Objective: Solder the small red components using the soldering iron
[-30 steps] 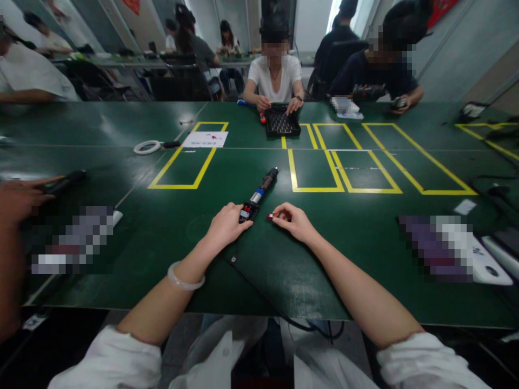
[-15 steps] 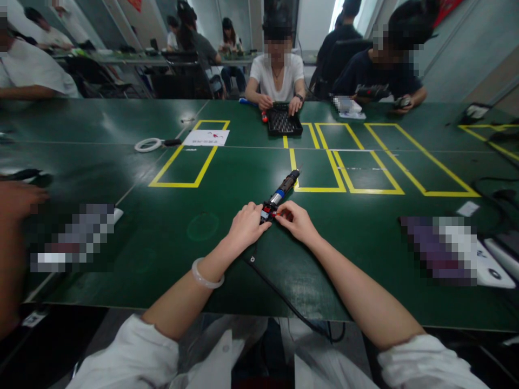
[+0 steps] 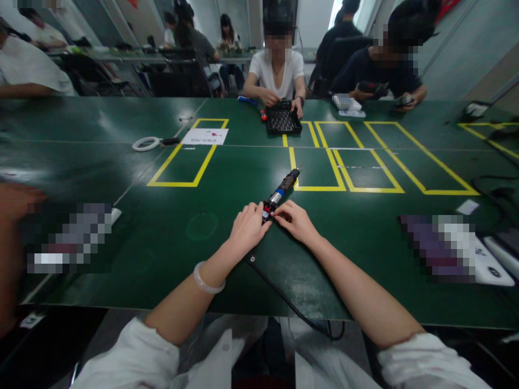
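On the green table (image 3: 357,227), the left hand (image 3: 247,226) holds a slender tool (image 3: 278,195).

Setting is reading as a shared assembly workshop: yellow tape rectangles (image 3: 320,188) are outlining areas on a long green bench (image 3: 365,224), an opened electric screwdriver (image 3: 279,193) is showing its innards, and co-workers (image 3: 275,75) are sitting opposite and at a rear bench (image 3: 138,59).

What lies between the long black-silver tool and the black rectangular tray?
Yellow tape strips and a pale seam on the green tabletop, in the head view.
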`<state>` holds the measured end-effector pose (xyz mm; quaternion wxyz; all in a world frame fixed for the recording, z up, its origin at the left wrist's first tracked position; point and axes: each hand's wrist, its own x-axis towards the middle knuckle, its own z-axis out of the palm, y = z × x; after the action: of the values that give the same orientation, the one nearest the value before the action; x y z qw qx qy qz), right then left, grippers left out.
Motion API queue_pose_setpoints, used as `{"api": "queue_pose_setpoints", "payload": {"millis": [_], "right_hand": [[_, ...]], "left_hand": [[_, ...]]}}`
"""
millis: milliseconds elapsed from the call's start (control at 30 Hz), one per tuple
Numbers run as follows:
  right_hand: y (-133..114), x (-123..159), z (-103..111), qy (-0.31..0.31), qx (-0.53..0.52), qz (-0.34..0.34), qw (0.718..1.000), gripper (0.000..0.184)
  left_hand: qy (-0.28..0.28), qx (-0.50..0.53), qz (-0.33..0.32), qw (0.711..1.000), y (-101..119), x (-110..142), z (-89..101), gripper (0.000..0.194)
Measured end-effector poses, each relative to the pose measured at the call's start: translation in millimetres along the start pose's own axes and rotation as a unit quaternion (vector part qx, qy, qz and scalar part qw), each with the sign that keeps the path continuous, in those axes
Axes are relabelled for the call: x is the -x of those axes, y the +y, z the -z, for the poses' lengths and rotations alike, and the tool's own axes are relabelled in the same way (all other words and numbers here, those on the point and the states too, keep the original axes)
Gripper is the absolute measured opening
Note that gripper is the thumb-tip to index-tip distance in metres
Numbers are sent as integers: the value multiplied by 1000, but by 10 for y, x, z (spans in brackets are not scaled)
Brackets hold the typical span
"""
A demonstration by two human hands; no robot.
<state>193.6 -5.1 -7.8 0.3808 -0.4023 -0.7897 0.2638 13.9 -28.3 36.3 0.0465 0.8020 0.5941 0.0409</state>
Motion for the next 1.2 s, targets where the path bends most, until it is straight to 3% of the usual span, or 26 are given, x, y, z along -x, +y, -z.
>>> {"api": "queue_pose_setpoints", "payload": {"millis": [200, 367, 700, 900, 1200], "right_hand": [[3, -1, -13, 13, 15, -5, 1000, 12], [-17, 13, -14, 20, 10, -16, 1000, 11], [-5, 10, -10, 17, -49, -41, 998, 12], [-6, 11, 9, -2, -66, -45, 997, 12], [12, 18, -15, -11, -65, -45, 997, 12]], "left_hand": [[22, -26, 16, 999, 51, -33, -61, 60], [29, -34, 33, 998, 63, -78, -90, 58], [8, -31, 42, 999, -60, -68, 31, 50], [-11, -52, 63, 997, -427, 103, 127, 56], [-30, -63, 204, 977, -1391, 681, 261, 71]]}}
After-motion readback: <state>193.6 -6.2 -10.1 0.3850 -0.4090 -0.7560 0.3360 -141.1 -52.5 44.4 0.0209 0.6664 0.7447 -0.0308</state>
